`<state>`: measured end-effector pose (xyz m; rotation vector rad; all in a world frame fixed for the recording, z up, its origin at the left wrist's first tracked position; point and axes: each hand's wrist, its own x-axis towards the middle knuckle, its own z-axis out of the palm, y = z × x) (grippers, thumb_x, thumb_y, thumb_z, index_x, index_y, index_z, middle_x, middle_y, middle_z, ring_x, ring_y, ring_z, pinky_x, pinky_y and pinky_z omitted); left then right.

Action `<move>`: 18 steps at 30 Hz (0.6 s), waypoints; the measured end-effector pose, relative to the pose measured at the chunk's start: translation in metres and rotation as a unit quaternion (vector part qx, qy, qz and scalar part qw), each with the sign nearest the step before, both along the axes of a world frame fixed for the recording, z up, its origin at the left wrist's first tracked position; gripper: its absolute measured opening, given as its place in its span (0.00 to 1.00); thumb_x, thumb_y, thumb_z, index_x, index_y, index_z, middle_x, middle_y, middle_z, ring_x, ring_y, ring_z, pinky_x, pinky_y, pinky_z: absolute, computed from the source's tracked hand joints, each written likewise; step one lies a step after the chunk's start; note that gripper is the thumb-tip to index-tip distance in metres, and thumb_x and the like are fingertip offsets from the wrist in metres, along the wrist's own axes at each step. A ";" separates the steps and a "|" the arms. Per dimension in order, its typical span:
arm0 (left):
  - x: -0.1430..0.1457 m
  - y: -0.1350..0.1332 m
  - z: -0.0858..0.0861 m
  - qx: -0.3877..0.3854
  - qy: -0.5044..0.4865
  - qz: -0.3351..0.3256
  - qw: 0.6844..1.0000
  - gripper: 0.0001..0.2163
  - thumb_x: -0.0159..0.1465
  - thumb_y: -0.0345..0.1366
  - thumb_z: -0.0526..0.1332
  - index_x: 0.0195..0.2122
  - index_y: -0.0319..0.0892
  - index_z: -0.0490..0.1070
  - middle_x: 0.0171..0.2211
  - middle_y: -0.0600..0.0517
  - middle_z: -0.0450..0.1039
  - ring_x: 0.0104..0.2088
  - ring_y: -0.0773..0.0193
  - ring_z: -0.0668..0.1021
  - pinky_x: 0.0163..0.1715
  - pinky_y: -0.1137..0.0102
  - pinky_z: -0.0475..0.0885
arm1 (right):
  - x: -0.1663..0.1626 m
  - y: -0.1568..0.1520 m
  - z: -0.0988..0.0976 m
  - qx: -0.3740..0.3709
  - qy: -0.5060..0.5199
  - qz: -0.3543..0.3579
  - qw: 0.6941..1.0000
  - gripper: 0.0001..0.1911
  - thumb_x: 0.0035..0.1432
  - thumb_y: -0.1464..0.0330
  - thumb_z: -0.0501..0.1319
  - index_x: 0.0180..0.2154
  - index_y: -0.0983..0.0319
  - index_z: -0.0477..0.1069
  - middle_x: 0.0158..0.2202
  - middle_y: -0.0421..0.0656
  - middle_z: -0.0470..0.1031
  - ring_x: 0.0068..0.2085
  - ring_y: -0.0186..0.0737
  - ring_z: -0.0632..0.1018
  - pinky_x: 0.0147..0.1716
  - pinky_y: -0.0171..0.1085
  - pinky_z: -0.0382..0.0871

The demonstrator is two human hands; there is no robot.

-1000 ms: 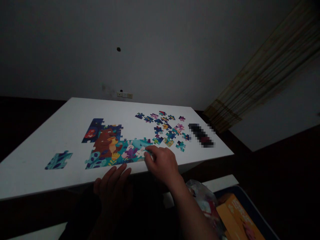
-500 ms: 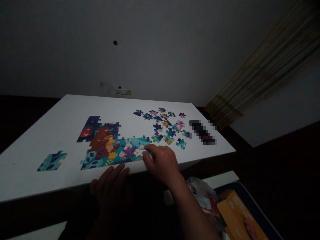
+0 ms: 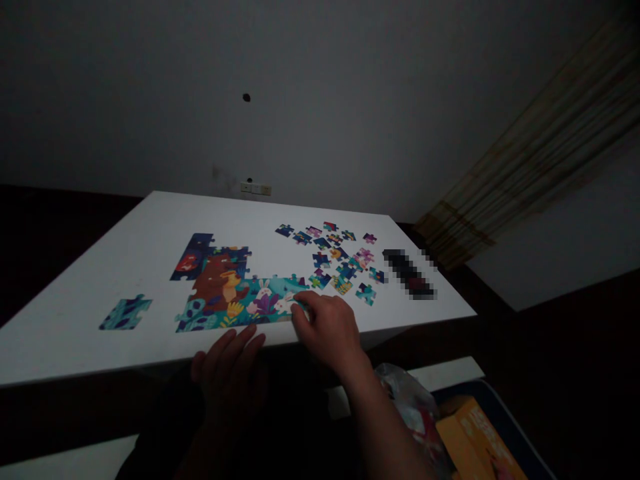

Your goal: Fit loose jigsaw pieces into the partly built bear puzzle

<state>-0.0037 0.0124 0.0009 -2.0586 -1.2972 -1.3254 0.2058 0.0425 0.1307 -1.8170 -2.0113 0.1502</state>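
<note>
A partly joined jigsaw puzzle (image 3: 220, 293) with a bear and white rabbits lies near the front edge of the white table. At its lower right end, my right hand (image 3: 327, 327) is closed, thumb and forefinger on a puzzle piece beside the rabbits; the hand hides most of that piece. My left hand (image 3: 230, 360) rests at the table edge just below the puzzle, fingers stretched out and holding nothing. Several loose puzzle pieces (image 3: 345, 270) are scattered beyond my right hand. One separate teal leaf-patterned piece (image 3: 126, 313) lies to the left.
A blurred-out dark object (image 3: 407, 273) lies on the table's (image 3: 90, 280) right side. Below right are a clear plastic bag (image 3: 407, 400) and an orange box (image 3: 477, 437) in a dark container. Behind the table stands a wall with a socket strip (image 3: 256, 189); a curtain (image 3: 465, 207) hangs at right.
The whole view has shifted slightly, so the table and puzzle appear further right. My right hand stays at the same end of the puzzle, and my left hand still rests at the edge.
</note>
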 end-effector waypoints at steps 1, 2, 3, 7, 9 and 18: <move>0.000 0.000 -0.001 -0.002 0.000 -0.002 1.000 0.19 0.65 0.34 0.67 0.58 0.49 0.76 0.52 0.47 0.84 0.59 0.51 0.77 0.74 0.51 0.48 | 0.000 0.000 0.000 0.000 0.000 0.000 1.000 0.15 0.72 0.57 0.60 0.51 0.52 0.83 0.35 0.42 0.85 0.38 0.46 0.83 0.41 0.40 0.66; 0.000 0.000 -0.002 -0.007 -0.002 -0.003 1.000 0.19 0.65 0.35 0.67 0.58 0.49 0.75 0.53 0.47 0.84 0.59 0.50 0.77 0.74 0.50 0.48 | 0.000 0.000 0.000 0.000 0.000 0.000 1.000 0.15 0.72 0.57 0.60 0.51 0.52 0.83 0.35 0.42 0.85 0.38 0.46 0.83 0.41 0.40 0.66; -0.001 -0.001 -0.002 -0.014 -0.004 -0.004 1.000 0.20 0.65 0.35 0.67 0.59 0.50 0.75 0.53 0.47 0.84 0.59 0.50 0.77 0.73 0.50 0.48 | 0.000 0.000 0.000 0.001 0.000 -0.001 1.000 0.15 0.72 0.57 0.60 0.51 0.52 0.83 0.35 0.42 0.85 0.38 0.46 0.83 0.41 0.40 0.66; -0.001 -0.003 -0.003 -0.035 -0.015 0.003 0.999 0.22 0.66 0.35 0.66 0.61 0.53 0.74 0.55 0.49 0.84 0.59 0.50 0.79 0.74 0.49 0.47 | -0.001 -0.001 0.001 0.002 0.000 -0.006 1.000 0.15 0.72 0.58 0.60 0.51 0.52 0.83 0.35 0.42 0.85 0.38 0.46 0.83 0.41 0.40 0.67; 0.000 -0.003 -0.003 -0.023 -0.010 0.000 1.000 0.22 0.65 0.35 0.66 0.62 0.52 0.74 0.55 0.49 0.84 0.59 0.50 0.79 0.74 0.50 0.47 | -0.001 -0.001 0.001 0.002 0.000 -0.007 1.000 0.15 0.72 0.58 0.60 0.51 0.52 0.83 0.35 0.42 0.85 0.38 0.46 0.83 0.41 0.39 0.67; 0.003 -0.002 -0.003 -0.016 -0.020 -0.005 1.000 0.21 0.66 0.35 0.66 0.60 0.51 0.75 0.54 0.49 0.84 0.59 0.51 0.78 0.75 0.51 0.45 | -0.002 -0.001 0.001 0.002 0.006 -0.006 1.000 0.15 0.72 0.58 0.60 0.50 0.53 0.83 0.34 0.42 0.85 0.36 0.46 0.83 0.40 0.40 0.65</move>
